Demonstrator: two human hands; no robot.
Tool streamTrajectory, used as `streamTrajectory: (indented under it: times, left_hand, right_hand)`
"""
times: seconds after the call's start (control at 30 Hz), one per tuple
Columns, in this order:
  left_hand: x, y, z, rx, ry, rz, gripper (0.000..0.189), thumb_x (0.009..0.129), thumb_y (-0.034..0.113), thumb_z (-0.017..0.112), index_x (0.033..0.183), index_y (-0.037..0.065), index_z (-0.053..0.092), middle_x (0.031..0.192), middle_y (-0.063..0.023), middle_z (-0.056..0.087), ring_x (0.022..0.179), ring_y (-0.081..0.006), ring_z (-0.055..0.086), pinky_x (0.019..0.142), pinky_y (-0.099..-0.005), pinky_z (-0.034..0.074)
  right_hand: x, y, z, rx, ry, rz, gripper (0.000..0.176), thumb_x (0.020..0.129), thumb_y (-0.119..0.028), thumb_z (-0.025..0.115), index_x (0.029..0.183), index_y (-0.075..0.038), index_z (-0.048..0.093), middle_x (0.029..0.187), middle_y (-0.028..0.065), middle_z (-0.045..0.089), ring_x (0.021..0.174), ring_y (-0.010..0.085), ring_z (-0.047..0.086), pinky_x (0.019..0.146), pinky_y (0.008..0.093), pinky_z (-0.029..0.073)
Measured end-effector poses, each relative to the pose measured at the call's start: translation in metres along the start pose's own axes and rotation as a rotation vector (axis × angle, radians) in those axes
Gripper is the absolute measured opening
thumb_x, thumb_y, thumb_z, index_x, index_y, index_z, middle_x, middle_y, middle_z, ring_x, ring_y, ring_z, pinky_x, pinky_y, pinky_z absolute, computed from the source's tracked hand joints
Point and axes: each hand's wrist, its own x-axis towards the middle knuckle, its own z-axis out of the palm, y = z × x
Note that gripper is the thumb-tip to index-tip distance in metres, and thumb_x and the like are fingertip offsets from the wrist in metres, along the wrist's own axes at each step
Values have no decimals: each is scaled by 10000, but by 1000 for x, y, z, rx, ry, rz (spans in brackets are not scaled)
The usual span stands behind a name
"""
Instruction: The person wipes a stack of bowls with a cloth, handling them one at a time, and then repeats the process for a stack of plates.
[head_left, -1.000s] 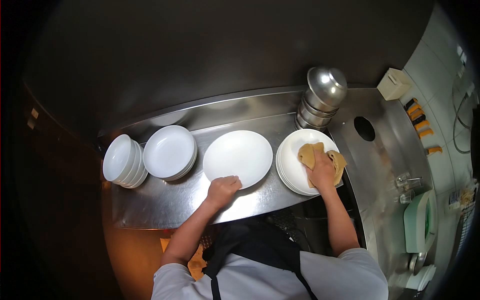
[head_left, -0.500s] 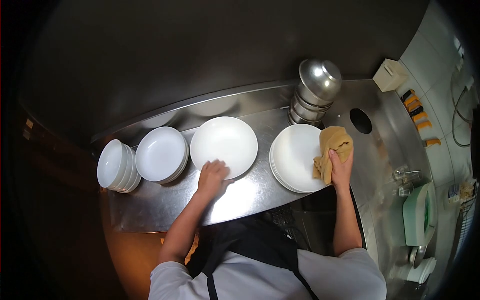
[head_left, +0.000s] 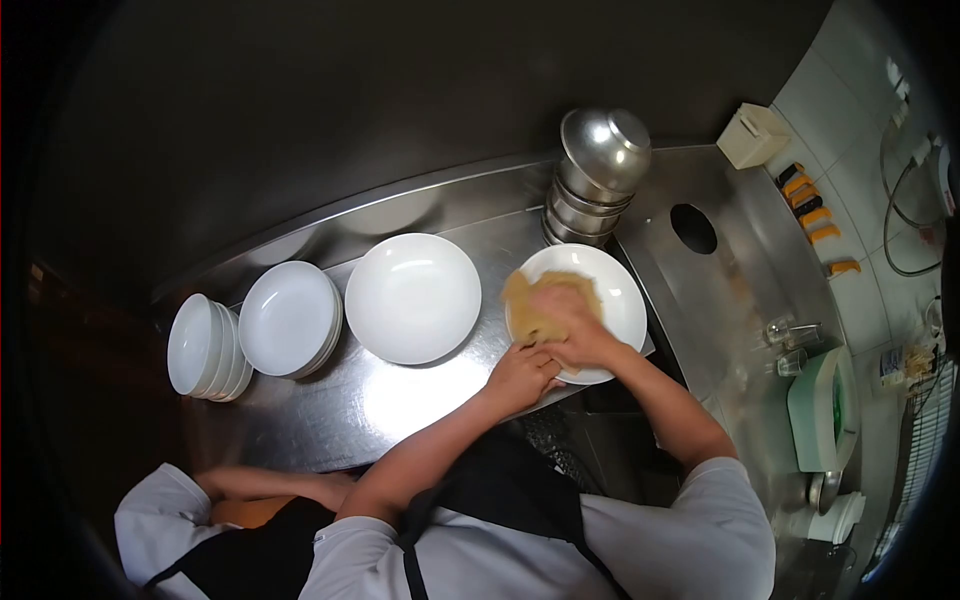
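My right hand (head_left: 572, 325) presses a yellow-brown cloth (head_left: 530, 300) onto the inside of a white plate (head_left: 625, 305) on the right of the steel counter. At that plate's near left edge is my left hand (head_left: 522, 378), its fingers bent against the rim and close to my right hand. A second white plate (head_left: 413, 298) lies by itself to the left. Beyond it stand a stack of white dishes (head_left: 288, 318) and, at the far left, a stack of white bowls (head_left: 195, 345).
Metal bowls (head_left: 605, 155) are stacked behind the plate. Orange-handled knives (head_left: 815, 215) hang at the right wall near a white box (head_left: 752, 136). Glasses (head_left: 792, 335) and a green-white container (head_left: 815, 410) stand at the right. A co-worker's arm (head_left: 265, 484) shows at the lower left.
My right hand has brought the cloth down and left onto the plate. My left hand has moved right, from the single plate to this one. A co-worker has appeared at the lower left.
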Motion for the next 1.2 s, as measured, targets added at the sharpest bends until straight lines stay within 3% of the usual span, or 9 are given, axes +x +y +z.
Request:
streamTrajectory:
  times: [0.23, 0.43, 0.6, 0.77, 0.83, 0.97, 1.0, 1.1, 1.2]
  left_hand:
    - [-13, -1, -13, -12, 124, 54, 368, 792, 322, 791, 1041, 58, 728, 1067, -87, 723, 1033, -262, 664, 960, -421, 462]
    - [-11, 12, -20, 61, 166, 33, 349, 775, 288, 794, 988, 25, 709, 1055, -120, 722, 1009, -261, 664, 936, -410, 462]
    - [-11, 14, -18, 68, 175, 17, 349, 744, 288, 814, 989, 55, 726, 1056, -105, 737, 1024, -261, 676, 930, -426, 472]
    - [-12, 12, -12, 62, 215, 26, 351, 743, 305, 816, 970, 53, 722, 1020, -93, 740, 1017, -253, 670, 932, -428, 465]
    - [-18, 7, -6, 5, 153, -19, 361, 745, 327, 823, 976, 68, 726, 1160, -157, 695, 1154, -319, 615, 1006, -466, 433]
    - [-21, 30, -25, 66, 270, -194, 390, 743, 382, 848, 1001, 109, 745, 1487, -337, 431, 1418, -514, 364, 1166, -555, 292]
    - [-27, 27, -15, -10, 255, -293, 401, 735, 385, 877, 1026, 134, 761, 1587, -437, 137, 1476, -622, 137, 1218, -590, 168]
    - [-29, 20, -2, -237, 321, -330, 394, 723, 346, 901, 1015, 119, 765, 1577, -467, 110, 1489, -613, 121, 1220, -580, 174]
    - [-26, 18, -6, -216, 263, -385, 381, 699, 331, 924, 967, 111, 767, 1578, -475, 70, 1497, -597, 134, 1222, -540, 210]
  right_hand:
    - [21, 29, 18, -186, -155, -129, 761, 811, -426, 768, 1464, -124, 520, 1426, 161, 537, 1373, 365, 461, 1191, 525, 305]
    - [28, 54, -15, -405, -208, 20, 609, 848, -378, 725, 1398, -160, 580, 1390, 115, 554, 1366, 293, 468, 1166, 465, 325]
    - [-18, 46, -42, -703, -137, 217, 515, 839, -377, 718, 1267, -101, 641, 1147, 128, 656, 1193, 286, 584, 1049, 444, 408]
    - [-57, -45, -30, -551, -193, 481, 528, 887, -435, 672, 1178, 5, 673, 972, 229, 708, 926, 377, 696, 891, 473, 514]
    - [-50, -69, -30, -229, -284, 569, 521, 900, -467, 653, 1116, 3, 710, 960, 246, 724, 911, 410, 703, 870, 487, 536]
    - [-24, -63, -45, 27, 6, 682, 517, 896, -451, 677, 1219, -49, 699, 975, 226, 734, 921, 425, 705, 868, 485, 543]
    - [-19, -52, -49, 64, 113, 704, 522, 895, -447, 682, 1242, -58, 693, 968, 222, 737, 918, 430, 706, 865, 485, 545]
    - [-11, 7, -42, -460, 89, 430, 707, 914, -458, 669, 1471, -53, 509, 1412, 288, 553, 1355, 431, 492, 1171, 507, 323]
    - [1, 30, -10, -666, -63, 481, 804, 940, -499, 616, 1558, -46, 373, 1597, 292, 327, 1521, 435, 227, 1254, 527, 106]
